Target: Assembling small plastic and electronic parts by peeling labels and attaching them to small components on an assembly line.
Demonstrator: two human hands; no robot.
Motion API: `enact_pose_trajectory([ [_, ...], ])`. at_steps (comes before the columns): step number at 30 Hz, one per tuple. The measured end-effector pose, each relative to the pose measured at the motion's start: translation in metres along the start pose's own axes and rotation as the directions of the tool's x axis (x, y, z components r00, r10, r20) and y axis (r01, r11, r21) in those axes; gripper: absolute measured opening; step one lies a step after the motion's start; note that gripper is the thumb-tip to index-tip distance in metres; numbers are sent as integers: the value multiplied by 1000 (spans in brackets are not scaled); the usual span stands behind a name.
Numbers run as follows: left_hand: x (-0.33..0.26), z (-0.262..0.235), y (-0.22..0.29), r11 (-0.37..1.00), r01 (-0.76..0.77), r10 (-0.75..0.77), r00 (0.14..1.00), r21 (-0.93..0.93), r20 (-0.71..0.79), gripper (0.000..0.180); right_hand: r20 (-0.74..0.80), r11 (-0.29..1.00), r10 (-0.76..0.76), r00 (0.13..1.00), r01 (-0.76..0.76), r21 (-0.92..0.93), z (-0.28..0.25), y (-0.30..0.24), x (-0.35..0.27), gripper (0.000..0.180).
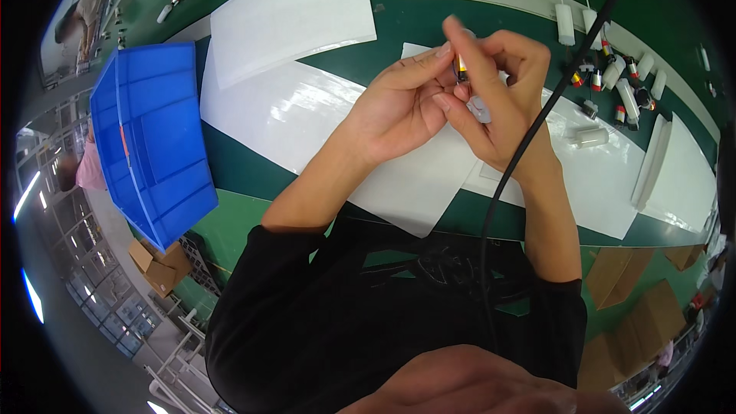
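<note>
My two hands meet above paper sheets on a green table. My left hand (406, 103) is closed, its thumb and fingertips pinching a small black, yellow and white cylindrical part (461, 69). Close against it, my right hand (510, 103) is curled, with its fingers partly covering that part. A translucent white plastic piece (479, 110) shows in the right hand, between thumb and palm. Fingers hide most of both pieces, so I cannot tell whether they are joined. Nearest to the right wrist, a clear plastic cylinder (590, 136) lies on a white sheet.
Several white tubes (565, 24) and small red-and-black parts (596, 80) lie at the far right. A black cable (529, 138) hangs across the view, over the right wrist. White sheets (299, 15) cover the table; a blue bin (165, 138) stands left. Cardboard boxes (636, 330) sit below.
</note>
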State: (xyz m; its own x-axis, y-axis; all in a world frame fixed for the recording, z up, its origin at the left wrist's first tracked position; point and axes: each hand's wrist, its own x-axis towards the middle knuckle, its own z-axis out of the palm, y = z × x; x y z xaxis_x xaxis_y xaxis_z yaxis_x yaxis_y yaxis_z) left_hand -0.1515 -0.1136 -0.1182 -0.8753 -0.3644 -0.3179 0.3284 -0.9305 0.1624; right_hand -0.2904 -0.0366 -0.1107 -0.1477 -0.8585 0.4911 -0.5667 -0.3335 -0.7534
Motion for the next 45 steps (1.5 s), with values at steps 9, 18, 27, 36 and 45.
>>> enact_pose_trajectory([
  [9, -1, 14, 0, 694, -529, 527, 836, 489, 155, 44, -230, 894, 264, 937, -148, 423, 3, -4, -9, 28],
  [18, -7, 10, -10, 444, -634, 640, 719, 633, 271, 37, -168, 841, 377, 911, -260, 474, 8, -15, -13, 13],
  [27, -13, 14, -2, 482, -509, 598, 786, 713, 156, 25, -191, 930, 275, 942, -211, 301, 9, -16, -5, 15],
  [36, -12, 16, 1, 518, -481, 655, 755, 708, 34, 15, -144, 990, 138, 980, -141, -11, -23, -5, 11, 12],
  [45, -15, -6, 27, 656, -462, 569, 822, 597, 10, 18, 328, 889, 358, 874, -212, -405, -60, 2, -35, 10],
])
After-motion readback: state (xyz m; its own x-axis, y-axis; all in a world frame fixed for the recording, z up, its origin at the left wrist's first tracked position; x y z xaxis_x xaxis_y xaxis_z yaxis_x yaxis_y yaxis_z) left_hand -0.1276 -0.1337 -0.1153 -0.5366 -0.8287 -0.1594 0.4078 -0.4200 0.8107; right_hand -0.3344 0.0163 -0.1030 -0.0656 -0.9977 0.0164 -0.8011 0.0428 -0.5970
